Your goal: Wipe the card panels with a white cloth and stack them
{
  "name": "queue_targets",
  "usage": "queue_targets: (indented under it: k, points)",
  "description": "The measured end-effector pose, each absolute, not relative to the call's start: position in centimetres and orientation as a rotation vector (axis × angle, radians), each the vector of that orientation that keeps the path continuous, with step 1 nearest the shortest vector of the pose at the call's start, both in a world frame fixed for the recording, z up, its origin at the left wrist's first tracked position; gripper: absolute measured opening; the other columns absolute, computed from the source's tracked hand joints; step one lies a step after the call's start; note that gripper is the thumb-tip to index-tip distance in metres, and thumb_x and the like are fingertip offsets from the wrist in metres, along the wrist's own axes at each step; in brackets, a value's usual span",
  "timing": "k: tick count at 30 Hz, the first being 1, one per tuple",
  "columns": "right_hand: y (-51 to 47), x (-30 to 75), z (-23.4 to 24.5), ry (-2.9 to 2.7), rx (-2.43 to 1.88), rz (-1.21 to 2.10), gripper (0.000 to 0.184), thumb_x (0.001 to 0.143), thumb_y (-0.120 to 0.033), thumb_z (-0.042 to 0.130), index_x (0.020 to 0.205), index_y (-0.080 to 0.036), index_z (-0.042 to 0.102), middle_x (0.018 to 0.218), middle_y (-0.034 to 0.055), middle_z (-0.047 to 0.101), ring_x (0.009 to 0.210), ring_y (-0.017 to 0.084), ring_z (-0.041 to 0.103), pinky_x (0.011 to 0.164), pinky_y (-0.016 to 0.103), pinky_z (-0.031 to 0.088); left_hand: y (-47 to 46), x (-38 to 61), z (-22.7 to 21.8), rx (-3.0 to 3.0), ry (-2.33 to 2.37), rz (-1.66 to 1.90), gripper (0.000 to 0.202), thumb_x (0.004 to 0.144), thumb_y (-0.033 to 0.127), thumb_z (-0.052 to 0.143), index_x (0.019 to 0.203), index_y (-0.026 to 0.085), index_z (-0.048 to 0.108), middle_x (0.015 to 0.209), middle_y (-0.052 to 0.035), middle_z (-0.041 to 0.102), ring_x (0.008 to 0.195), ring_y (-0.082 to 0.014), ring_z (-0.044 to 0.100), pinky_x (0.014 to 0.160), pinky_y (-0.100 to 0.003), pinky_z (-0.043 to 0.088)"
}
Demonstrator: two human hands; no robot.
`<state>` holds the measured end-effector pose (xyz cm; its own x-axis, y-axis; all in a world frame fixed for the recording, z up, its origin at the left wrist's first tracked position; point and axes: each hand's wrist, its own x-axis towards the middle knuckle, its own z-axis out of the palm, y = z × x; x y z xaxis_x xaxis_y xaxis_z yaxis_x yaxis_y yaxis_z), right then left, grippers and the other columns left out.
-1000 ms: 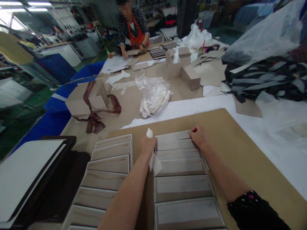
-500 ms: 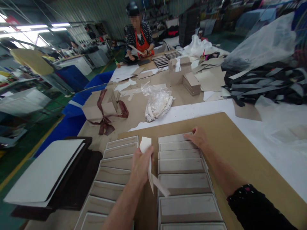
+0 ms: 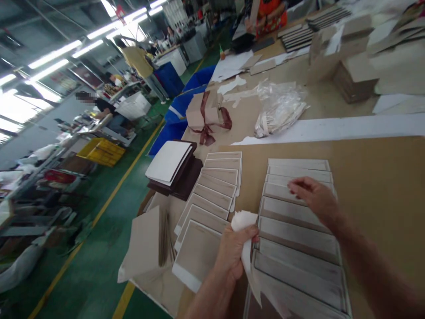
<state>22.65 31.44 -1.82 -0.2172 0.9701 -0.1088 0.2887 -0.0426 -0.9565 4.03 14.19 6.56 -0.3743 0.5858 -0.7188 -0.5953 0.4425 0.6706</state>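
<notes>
My left hand is closed around a crumpled white paper strip that trails down toward the near edge. It hovers between two fanned rows of grey-and-white cards on a brown board. My right hand rests on the right row of cards, fingers curled over an upper card's edge. The left row of cards lies untouched beside my left hand.
A dark stack topped with a white sheet sits at the table's left edge. Beyond it are a ribbon-tied card bundle, a clear plastic bag and card stacks. The green floor drops off left. Another person's orange apron shows at the far end.
The view has swung left and down. My left hand drew the white strip back toward me. My right hand slid from the top card down a few cards.
</notes>
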Motion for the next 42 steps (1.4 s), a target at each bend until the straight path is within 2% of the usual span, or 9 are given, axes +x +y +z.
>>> queue_targets:
  k: [5,11,14,19,22,29,34,39,42]
  points:
    - [20.9,18.6,4.3,-1.589,-1.065,1.741,0.035,0.086,-0.054,0.057,0.096,-0.023,0.068,0.071,0.0009,0.064,0.064,0.016,0.056,0.056,0.027,0.043,12.6,4.1,6.7,0.142,1.427,1.206,0.043,0.047,0.028,0.092,0.082,0.013,0.073,0.067,-0.0003,0.068,0.052,-0.0079,0.055,0.049,-0.019,0.043]
    - [14.8,16.5,7.3,-1.676,-1.135,1.459,0.023,0.082,-0.044,0.067,0.071,-0.024,0.07,0.069,0.0006,0.061,0.066,0.016,0.053,0.061,0.029,0.041,8.4,2.4,7.7,0.287,1.333,1.053,0.047,0.045,0.028,0.092,0.085,0.013,0.071,0.065,0.0021,0.063,0.052,-0.0078,0.05,0.049,-0.02,0.041]
    - [10.5,15.0,7.7,-1.564,-1.239,1.339,0.022,0.08,-0.046,0.07,0.073,-0.025,0.072,0.069,0.0013,0.062,0.065,0.017,0.053,0.058,0.029,0.041,4.7,-0.5,8.6,0.276,1.221,1.017,0.047,0.044,0.027,0.092,0.083,0.014,0.069,0.064,0.0019,0.063,0.052,-0.0078,0.051,0.048,-0.019,0.04]
    - [2.6,11.0,7.2,-1.202,-1.495,1.379,0.03,0.074,-0.054,0.075,0.079,-0.025,0.07,0.053,-0.0009,0.056,0.043,0.012,0.039,0.04,0.026,0.027,-2.6,-7.2,8.4,0.236,1.166,0.975,0.052,0.042,0.026,0.093,0.087,0.013,0.07,0.072,-0.0024,0.068,0.056,-0.0112,0.057,0.051,-0.02,0.043]
    - [-0.7,8.1,7.1,-1.102,-1.473,1.463,0.035,0.071,-0.056,0.077,0.075,-0.022,0.067,0.054,0.0004,0.059,0.042,0.012,0.043,0.04,0.025,0.031,-6.1,-10.9,7.6,0.189,1.16,0.931,0.058,0.04,0.027,0.093,0.09,0.011,0.071,0.074,-0.0062,0.071,0.059,-0.0177,0.063,0.056,-0.027,0.049]
    - [-2.8,4.2,7.6,-1.146,-1.518,1.722,0.052,0.064,-0.059,0.08,0.091,-0.016,0.071,0.063,0.0044,0.067,0.056,0.016,0.057,0.055,0.027,0.047,-9.6,-15.7,5.6,0.133,1.091,0.95,0.05,0.045,0.023,0.09,0.087,0.009,0.069,0.072,-0.0069,0.07,0.059,-0.0158,0.062,0.057,-0.025,0.046]
    - [-1.6,3.7,7.2,-1.163,-1.543,1.788,0.052,0.061,-0.063,0.079,0.08,-0.015,0.07,0.063,0.0048,0.066,0.058,0.016,0.058,0.058,0.027,0.047,-9.5,-16.2,5.0,0.09,1.072,0.959,0.052,0.049,0.025,0.089,0.093,0.008,0.069,0.079,-0.0106,0.072,0.066,-0.0197,0.065,0.064,-0.03,0.05]
    - [0.3,3.9,5.9,-1.181,-1.538,1.719,0.046,0.065,-0.061,0.076,0.079,-0.018,0.068,0.066,0.0022,0.064,0.063,0.016,0.057,0.06,0.027,0.046,-9.4,-17.8,5.3,0.057,1.258,0.989,0.046,0.048,0.032,0.092,0.077,0.012,0.063,0.067,-0.0039,0.067,0.058,-0.0144,0.06,0.056,-0.025,0.046]
    - [1.2,3.5,4.6,-1.258,-1.508,1.79,0.04,0.069,-0.059,0.071,0.077,-0.02,0.064,0.067,0.0005,0.062,0.063,0.016,0.055,0.058,0.026,0.042,-11.0,-21.2,5.8,0.119,1.364,1.046,0.046,0.054,0.04,0.091,0.068,0.015,0.055,0.053,0.0039,0.054,0.045,-0.0063,0.045,0.044,-0.018,0.034]
